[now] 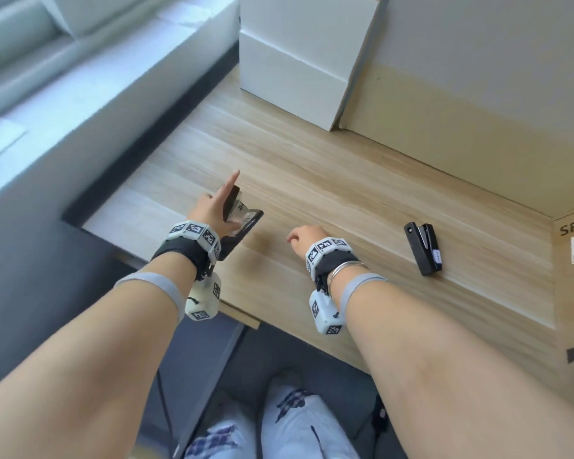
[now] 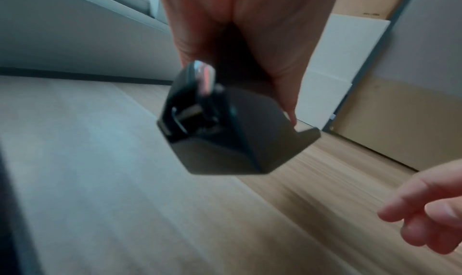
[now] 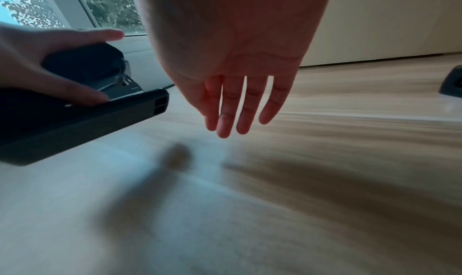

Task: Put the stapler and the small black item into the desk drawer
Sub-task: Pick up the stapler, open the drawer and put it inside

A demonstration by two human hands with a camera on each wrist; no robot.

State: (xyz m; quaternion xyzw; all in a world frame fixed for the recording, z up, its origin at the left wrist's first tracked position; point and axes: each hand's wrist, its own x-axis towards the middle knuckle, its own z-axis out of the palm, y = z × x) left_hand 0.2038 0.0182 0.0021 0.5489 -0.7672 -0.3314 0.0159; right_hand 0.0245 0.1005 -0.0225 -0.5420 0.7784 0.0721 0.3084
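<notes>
Head view: left hand (image 1: 212, 210) fingers clamped on stapler (image 1: 242, 220); right hand (image 1: 307, 238) fingers relaxed, apart, w/ nothing held.

A light wooden desk (image 1: 328, 180) bears a small black item (image 1: 424, 248) and white boxes (image 1: 299, 61).

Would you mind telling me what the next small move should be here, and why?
Probably the left hand should carry the stapler back toward the desk's near edge, where a drawer would be, though none shows. It already grips the stapler clear of the desk. The right hand hangs open and holds nothing, and the small black item lies untouched to its right.
</notes>
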